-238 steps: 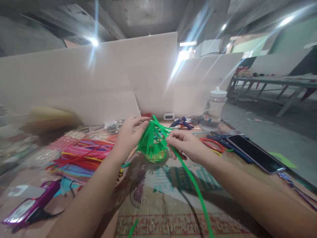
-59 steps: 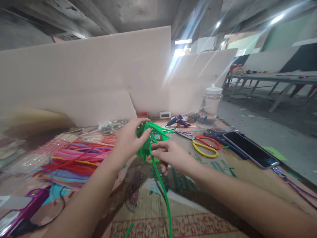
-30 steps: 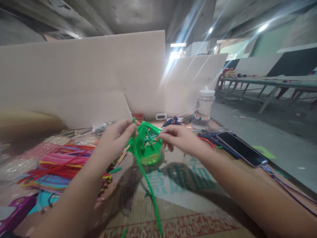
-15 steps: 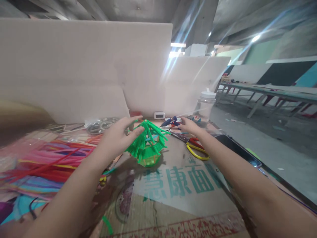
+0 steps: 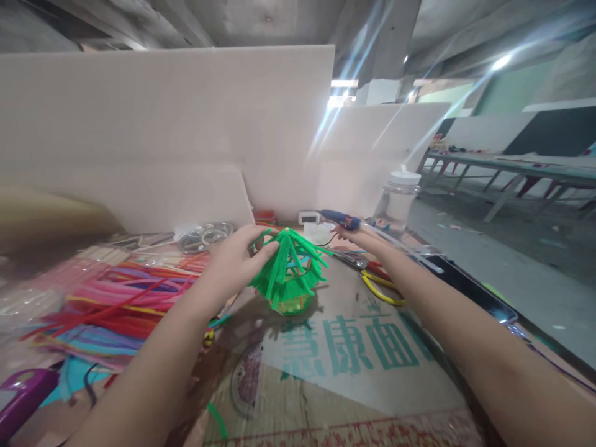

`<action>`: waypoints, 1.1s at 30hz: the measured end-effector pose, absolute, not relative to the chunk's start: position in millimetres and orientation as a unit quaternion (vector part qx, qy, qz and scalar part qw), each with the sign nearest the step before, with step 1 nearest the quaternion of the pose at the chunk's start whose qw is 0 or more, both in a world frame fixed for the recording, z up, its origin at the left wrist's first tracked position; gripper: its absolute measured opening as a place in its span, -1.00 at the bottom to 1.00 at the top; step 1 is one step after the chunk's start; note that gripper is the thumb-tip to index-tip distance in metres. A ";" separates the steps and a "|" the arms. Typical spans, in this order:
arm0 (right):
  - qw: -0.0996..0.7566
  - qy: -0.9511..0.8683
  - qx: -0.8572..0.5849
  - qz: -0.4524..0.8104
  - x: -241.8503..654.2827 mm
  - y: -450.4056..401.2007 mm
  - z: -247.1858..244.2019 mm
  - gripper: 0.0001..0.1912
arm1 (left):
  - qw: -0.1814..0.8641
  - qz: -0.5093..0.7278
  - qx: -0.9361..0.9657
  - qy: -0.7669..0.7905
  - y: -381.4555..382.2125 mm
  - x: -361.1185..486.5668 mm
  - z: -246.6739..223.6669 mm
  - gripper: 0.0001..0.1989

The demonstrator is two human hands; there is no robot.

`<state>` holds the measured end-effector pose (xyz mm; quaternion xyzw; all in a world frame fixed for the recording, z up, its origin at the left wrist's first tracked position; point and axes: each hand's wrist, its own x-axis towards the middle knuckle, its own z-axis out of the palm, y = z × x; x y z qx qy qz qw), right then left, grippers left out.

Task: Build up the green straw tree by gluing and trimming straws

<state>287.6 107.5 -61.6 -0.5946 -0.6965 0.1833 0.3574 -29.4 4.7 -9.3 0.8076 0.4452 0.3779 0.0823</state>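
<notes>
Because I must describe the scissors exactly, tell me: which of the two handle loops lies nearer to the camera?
The yellow loop; it lies lower in the picture, while the red loop sits beyond it, partly hidden by the right forearm.

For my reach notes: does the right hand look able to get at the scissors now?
Likely yes, once emptied: the right hand seems to hold the glue gun, but the scissors lie close by with their yellow handle uncovered.

Pipe cleaners left, scissors right of model.
</notes>
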 end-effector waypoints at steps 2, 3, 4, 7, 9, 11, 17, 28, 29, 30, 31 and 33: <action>0.384 -0.699 -0.571 0.196 283.9 96.5 -43.7 -0.65 | 0.084 0.379 0.806 0.447 4.6 -29.1 -9.1 -0.64; 0.400 -0.701 -0.554 0.202 282.0 89.7 -35.6 -0.63 | 0.084 0.379 0.806 0.448 4.5 -29.0 -9.0 -0.64; 0.418 -0.703 -0.538 0.205 280.3 82.1 -28.6 -0.61 | 0.082 0.379 0.806 0.448 4.4 -29.0 -8.9 -0.65; 0.488 -0.698 -0.473 0.225 277.1 57.6 -16.7 -0.59 | 0.083 0.384 0.807 0.441 4.1 -29.1 -9.1 -0.68; 0.508 -0.691 -0.456 0.239 275.8 42.0 -14.7 -0.58 | 0.088 0.392 0.804 0.439 3.9 -29.1 -9.6 -0.70; 0.507 -0.703 -0.436 0.242 274.0 27.9 -14.5 -0.58 | 0.089 0.399 0.799 0.440 3.6 -29.0 -10.0 -0.72; 0.461 -0.753 -0.379 0.277 264.8 -3.1 -16.2 -0.53 | 0.079 0.391 0.809 0.431 2.3 -28.6 -8.5 -0.76; 0.433 -0.776 -0.401 0.224 250.7 -14.0 -24.8 -0.49 | 0.072 0.360 0.806 0.465 -0.2 -27.0 -4.2 -0.74; 0.422 -0.788 -0.398 0.205 250.2 -13.7 -24.1 -0.49 | 0.069 0.359 0.807 0.464 -0.5 -27.0 -4.2 -0.74; 0.417 -0.797 -0.394 0.188 250.0 -13.3 -23.9 -0.49 | 0.066 0.357 0.809 0.463 -0.7 -27.0 -4.3 -0.73; 0.413 -0.803 -0.391 0.178 250.0 -12.8 -24.5 -0.49 | 0.063 0.355 0.810 0.461 -0.9 -27.1 -4.3 -0.73; 0.409 -0.806 -0.385 0.185 250.2 -11.4 -27.5 -0.51 | 0.056 0.353 0.814 0.458 -0.7 -27.3 -4.5 -0.73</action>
